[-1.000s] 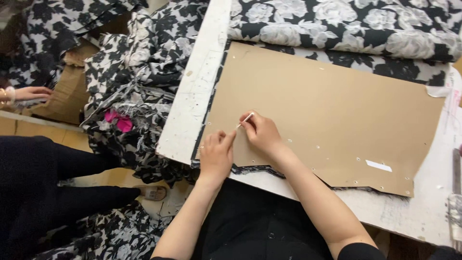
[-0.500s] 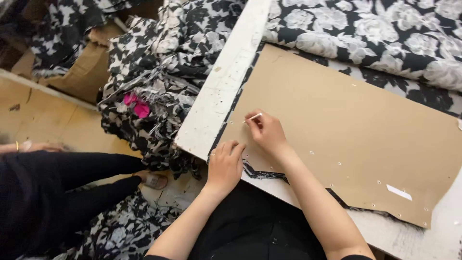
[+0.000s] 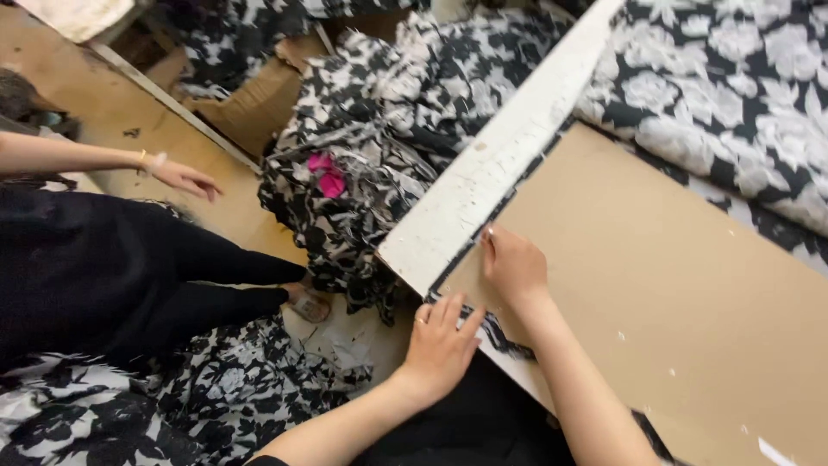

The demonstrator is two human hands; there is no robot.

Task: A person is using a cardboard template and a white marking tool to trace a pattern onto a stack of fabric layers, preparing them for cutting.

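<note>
- The brown cardboard pattern (image 3: pixel 655 285) is lying flat on the white counter (image 3: pixel 483 185), over black-and-white floral fabric whose edge (image 3: pixel 500 332) is peeking out along the pattern's near side.
- The right hand (image 3: pixel 515 266) is resting on the pattern's left corner, fingers curled together near the corner edge; whether it is pinching anything there, I cannot tell.
- The left hand (image 3: pixel 442 341) is lying just beside it at the counter's near edge, fingers spread and flat, touching the fabric strip below the pattern's edge and gripping nothing.
- The two hands are sitting close together but apart, both at the pattern's near left corner, with most of the cardboard stretching away to the right of them.
- A heap of floral fabric (image 3: pixel 371 164) with pink pieces (image 3: pixel 326 173) is piling up left of the counter.
- Another person's hand (image 3: pixel 185 179) is reaching in over the floor (image 3: pixel 112 103) at the far left.
</note>
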